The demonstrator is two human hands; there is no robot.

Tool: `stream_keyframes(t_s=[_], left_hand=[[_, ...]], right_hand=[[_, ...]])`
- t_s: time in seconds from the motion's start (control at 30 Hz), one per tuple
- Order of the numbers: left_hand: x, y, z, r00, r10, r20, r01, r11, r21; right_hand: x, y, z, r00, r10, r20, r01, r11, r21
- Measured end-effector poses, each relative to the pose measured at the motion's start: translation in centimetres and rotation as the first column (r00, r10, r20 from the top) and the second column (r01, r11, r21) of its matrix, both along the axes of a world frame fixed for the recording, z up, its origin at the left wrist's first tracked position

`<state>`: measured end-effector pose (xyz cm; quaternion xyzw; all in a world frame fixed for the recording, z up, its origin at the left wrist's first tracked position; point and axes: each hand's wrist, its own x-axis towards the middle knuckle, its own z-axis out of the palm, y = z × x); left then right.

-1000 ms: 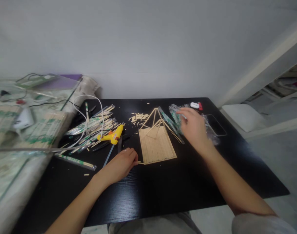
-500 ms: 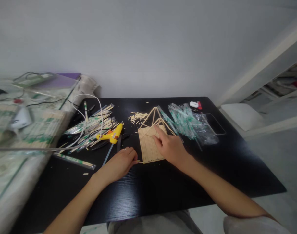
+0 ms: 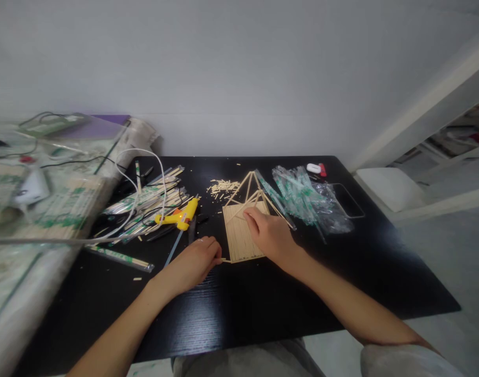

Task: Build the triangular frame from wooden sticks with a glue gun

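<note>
A flat panel of wooden sticks laid side by side lies on the black table, and a peaked stick frame rises at its far end. My left hand is closed on a thin wooden stick, whose tip reaches the panel's near left corner. Over the panel's right side, my right hand is closed, thumb and forefinger pinched together close to the frame's lower sticks. Whatever lies between those fingertips is too small to make out. A yellow glue gun rests beyond my left hand.
Wrapped chopsticks and a white cable crowd the left. Small stick offcuts are heaped behind the panel. Empty plastic sleeves, a phone-like dark slab and a white case occupy the right.
My right hand's forefinger, stretched toward the frame before, has curled back to the thumb in a pinch. The left hand and its stick have stayed in place.
</note>
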<state>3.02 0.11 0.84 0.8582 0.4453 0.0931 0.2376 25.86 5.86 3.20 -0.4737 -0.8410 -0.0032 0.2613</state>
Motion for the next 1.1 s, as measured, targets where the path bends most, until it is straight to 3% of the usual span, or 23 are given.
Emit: stream_keyframes(t_s=[0.2,0.37,0.63,0.8,0.9,1.1], left_hand=[[0.0,0.0,-0.2,1.0,0.013,-0.01,-0.013,1.0,-0.001],[0.0,-0.1,-0.3,1.0,0.017,-0.019,-0.017,1.0,-0.007],[0.0,-0.1,-0.2,0.999,0.022,0.028,-0.021,1.0,-0.013],[0.1,-0.1,0.0,1.0,0.022,0.005,-0.022,0.999,-0.025],[0.1,-0.1,-0.1,1.0,0.018,0.002,-0.018,1.0,-0.022],[0.0,0.0,-0.2,0.999,0.012,0.033,-0.011,1.0,-0.007]], right_hand=[[0.7,-0.6,-0.6,0.984,0.055,0.168,-0.025,0.985,-0.172],[1.4,-1.4,-1.1,0.945,0.25,0.211,-0.205,0.955,-0.216],[1.4,-2.4,-0.7,0.936,0.331,-0.117,-0.332,0.943,0.018],[1.2,-2.4,-0.4,0.877,0.388,-0.285,-0.406,0.914,-0.005],[1.2,-2.5,-0.5,0.871,0.338,-0.358,-0.359,0.933,0.007],[1.8,-2.8,-0.3,0.897,0.193,-0.398,-0.152,0.979,0.133]])
